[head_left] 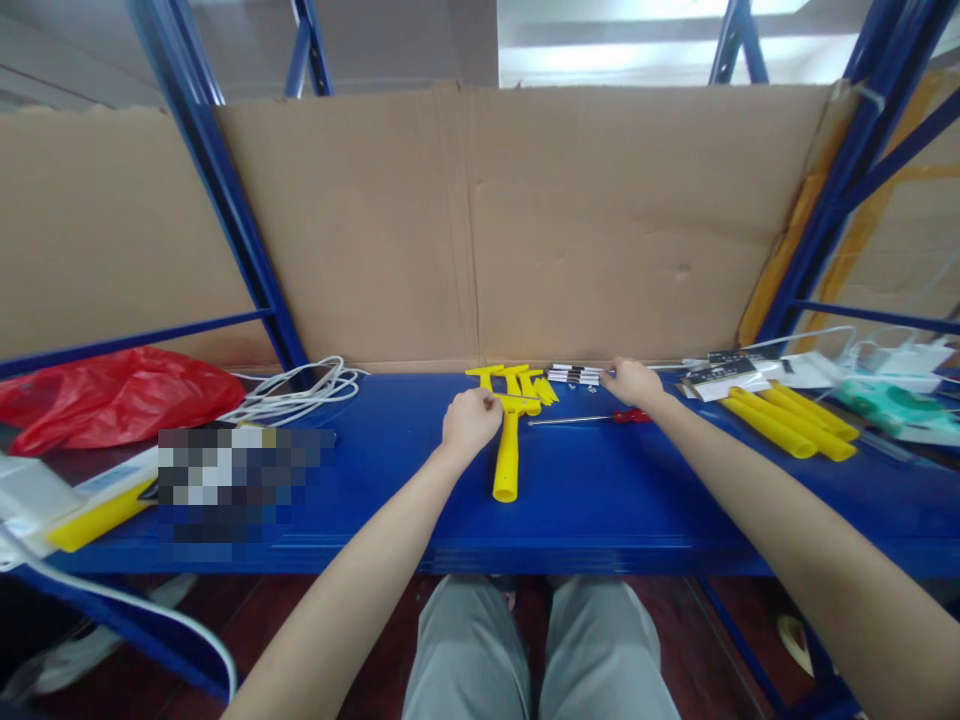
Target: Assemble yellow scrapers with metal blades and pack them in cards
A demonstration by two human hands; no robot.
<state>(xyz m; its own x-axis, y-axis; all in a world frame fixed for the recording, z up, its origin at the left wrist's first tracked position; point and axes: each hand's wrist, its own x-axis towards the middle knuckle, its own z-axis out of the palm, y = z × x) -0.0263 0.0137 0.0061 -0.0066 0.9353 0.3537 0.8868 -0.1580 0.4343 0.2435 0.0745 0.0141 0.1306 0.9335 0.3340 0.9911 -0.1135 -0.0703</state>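
My left hand (472, 420) is closed, thumb and fingertips pinching the left end of the crossbar of a yellow T-shaped handle (508, 460). The handle lies on the blue shelf with its round grip toward me. My right hand (634, 382) is farther back, fingers curled down beside a small stack of black-and-white strips (576, 374). What its fingertips hold, if anything, is hidden. A screwdriver (631, 416) with a red handle lies just in front of it, shaft pointing left. More yellow T-shaped pieces (517, 376) lie behind the handle.
Several yellow tubes (795, 420) lie at the right beside flat packets (724, 378) and a green item (885, 402). Coiled white cable (319, 390) and a red plastic bag (120, 395) are at the left. Cardboard (360, 230) backs the blue shelf (405, 500).
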